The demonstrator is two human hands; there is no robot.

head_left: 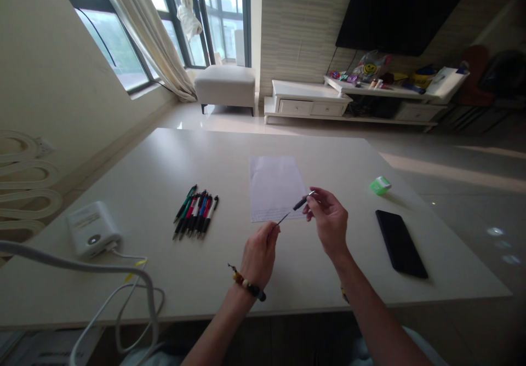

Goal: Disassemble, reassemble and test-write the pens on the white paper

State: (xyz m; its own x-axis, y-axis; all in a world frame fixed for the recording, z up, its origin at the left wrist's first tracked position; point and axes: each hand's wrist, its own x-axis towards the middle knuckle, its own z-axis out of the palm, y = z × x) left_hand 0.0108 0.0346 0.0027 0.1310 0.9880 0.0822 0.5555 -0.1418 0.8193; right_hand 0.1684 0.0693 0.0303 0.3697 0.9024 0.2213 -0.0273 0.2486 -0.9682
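Note:
Between thumb and fingers, my left hand pinches a thin dark pen refill that points up and to the right. My right hand grips a pen barrel with a dark grip section and a light upper part. The refill's tip is close to the barrel's lower end; whether they touch I cannot tell. Beneath both lies a white sheet of paper with faint lines of writing along its near edge. Several click pens in green, red, blue, white and black lie bunched to the left.
On the left stands a white power bank with a cable looping over the table's near edge. At the right are a black phone and a small green-and-white box. All rest on a white table.

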